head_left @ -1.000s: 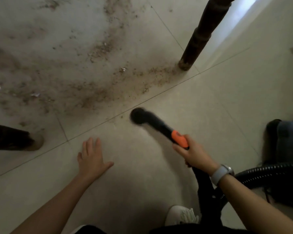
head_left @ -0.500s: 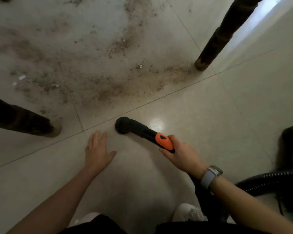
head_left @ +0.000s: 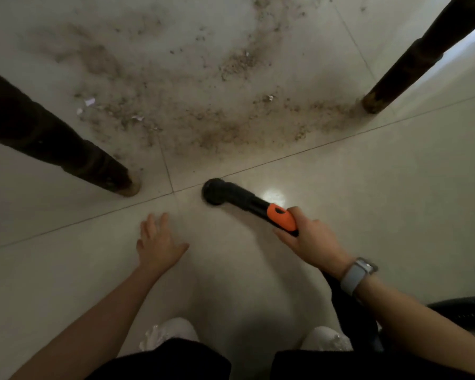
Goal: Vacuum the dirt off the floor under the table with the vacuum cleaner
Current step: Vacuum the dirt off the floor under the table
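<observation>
Brown dirt (head_left: 225, 124) with small white scraps lies scattered over the pale floor tiles between two dark table legs. My right hand (head_left: 310, 239) grips the vacuum wand (head_left: 258, 205) at its orange collar. The wand's round black nozzle (head_left: 214, 192) sits on the floor just short of the dirt, near a tile joint. My left hand (head_left: 158, 242) rests flat on the tile with fingers spread, to the left of the nozzle.
A dark table leg (head_left: 99, 167) stands at the left and another table leg (head_left: 395, 75) at the upper right. The black ribbed hose (head_left: 461, 308) runs off to the right edge. My white shoes (head_left: 173, 333) and dark trousers fill the bottom.
The view has shifted so both table legs appear further right. The nozzle has come down from a blurred swing and now sits on the tile near the joint. My left hand stays flat.
</observation>
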Available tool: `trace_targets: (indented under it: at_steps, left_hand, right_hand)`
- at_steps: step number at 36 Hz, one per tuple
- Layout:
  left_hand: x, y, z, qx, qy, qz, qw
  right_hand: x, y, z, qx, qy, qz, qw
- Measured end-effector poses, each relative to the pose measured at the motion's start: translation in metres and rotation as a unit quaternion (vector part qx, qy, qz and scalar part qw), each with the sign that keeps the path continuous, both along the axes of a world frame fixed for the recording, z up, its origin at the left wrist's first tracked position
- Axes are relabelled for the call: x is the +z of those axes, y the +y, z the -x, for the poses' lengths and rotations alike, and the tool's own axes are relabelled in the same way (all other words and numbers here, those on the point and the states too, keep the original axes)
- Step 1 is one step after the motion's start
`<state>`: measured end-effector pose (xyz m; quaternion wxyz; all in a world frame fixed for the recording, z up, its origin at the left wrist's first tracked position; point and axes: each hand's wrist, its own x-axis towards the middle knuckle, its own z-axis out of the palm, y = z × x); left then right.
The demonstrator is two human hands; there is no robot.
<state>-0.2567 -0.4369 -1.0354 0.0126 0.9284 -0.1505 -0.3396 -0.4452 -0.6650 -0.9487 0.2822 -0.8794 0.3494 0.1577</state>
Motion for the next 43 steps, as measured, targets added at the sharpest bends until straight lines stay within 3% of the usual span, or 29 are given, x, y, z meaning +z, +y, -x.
trace_targets:
  at_steps: [5, 9, 11, 18, 24, 26, 31, 37, 43]
  left_hand:
    - [-0.002, 0.017, 0.003, -0.025, 0.001, 0.010, 1.000]
    - [0.000, 0.028, 0.000, -0.003, 0.002, 0.030, 1.000]
    - [-0.001, 0.037, -0.002, 0.005, -0.006, 0.020, 1.000]
    - [-0.005, 0.067, -0.005, -0.017, -0.001, 0.021, 1.000]
    - [-0.006, 0.079, -0.006, 0.016, -0.025, 0.055, 0.998]
    - [-0.003, 0.086, -0.007, 0.022, -0.045, 0.064, 0.997]
    - [-0.003, 0.114, -0.014, 0.033, -0.041, 0.040, 0.998]
    - [0.000, 0.139, -0.014, 0.073, -0.015, -0.001, 0.997]
    - [0.007, 0.150, -0.004, 0.075, 0.000, -0.014, 0.997]
  right_hand:
    - [0.001, -0.006, 0.002, -0.039, -0.021, 0.002, 0.999]
    - [-0.005, 0.036, 0.013, 0.116, 0.030, -0.078, 0.990]
    - [-0.005, 0.035, 0.018, 0.147, 0.050, -0.069, 0.985]
    - [0.002, -0.003, 0.016, -0.019, -0.009, -0.003, 1.000]
    - [-0.008, 0.069, 0.014, 0.233, 0.047, -0.067, 0.969]
    - [-0.012, 0.064, 0.008, 0.247, 0.036, -0.035, 0.968]
    - [-0.007, 0.047, -0.023, 0.169, -0.017, 0.053, 0.984]
    - [-0.001, 0.099, -0.036, 0.332, 0.025, -0.045, 0.942]
    - [0.001, 0.074, -0.065, 0.241, -0.027, 0.039, 0.969]
